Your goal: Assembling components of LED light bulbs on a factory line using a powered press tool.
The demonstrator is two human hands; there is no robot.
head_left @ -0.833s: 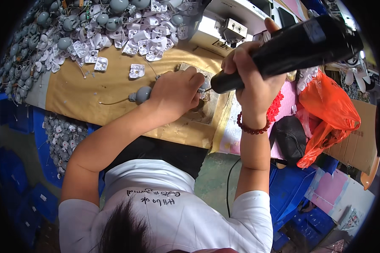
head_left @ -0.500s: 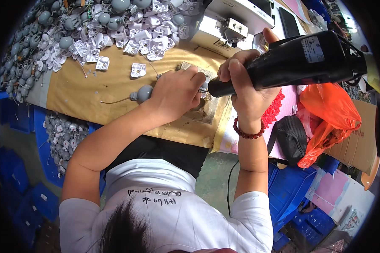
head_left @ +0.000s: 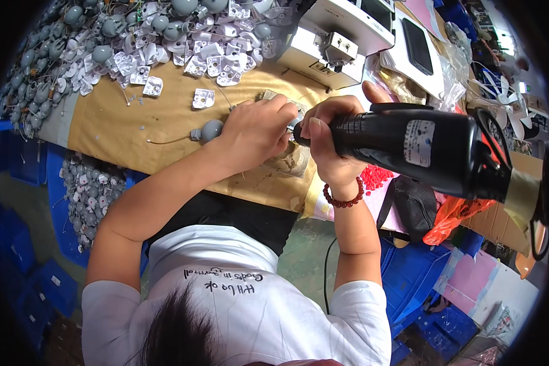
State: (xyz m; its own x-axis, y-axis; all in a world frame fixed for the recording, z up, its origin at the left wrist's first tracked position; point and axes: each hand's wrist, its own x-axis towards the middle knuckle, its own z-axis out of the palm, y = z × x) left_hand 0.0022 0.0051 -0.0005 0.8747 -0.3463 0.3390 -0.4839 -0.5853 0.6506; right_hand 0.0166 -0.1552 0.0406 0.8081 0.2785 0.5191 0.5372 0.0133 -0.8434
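Note:
My right hand [head_left: 330, 141] grips a black electric screwdriver [head_left: 421, 149], its tip pointing left toward my left hand. My left hand [head_left: 253, 131] is closed over a small part on a worn block [head_left: 291, 160] at the edge of the cardboard-covered bench [head_left: 134, 125]; the part itself is mostly hidden under my fingers. A small grey round motor [head_left: 211, 130] with a thin wire lies just left of my left hand. A red bead bracelet [head_left: 344, 198] circles my right wrist.
A heap of grey motors and white plastic brackets [head_left: 134, 36] fills the back of the bench. A white machine [head_left: 341, 33] stands behind my hands. More parts fill a blue crate [head_left: 88, 192] at the left. Red beads [head_left: 377, 178], a black bag and an orange bag lie to the right.
The screwdriver has swung down from a raised tilt to nearly level, its tip now close to my left hand. My left hand has stayed on the part.

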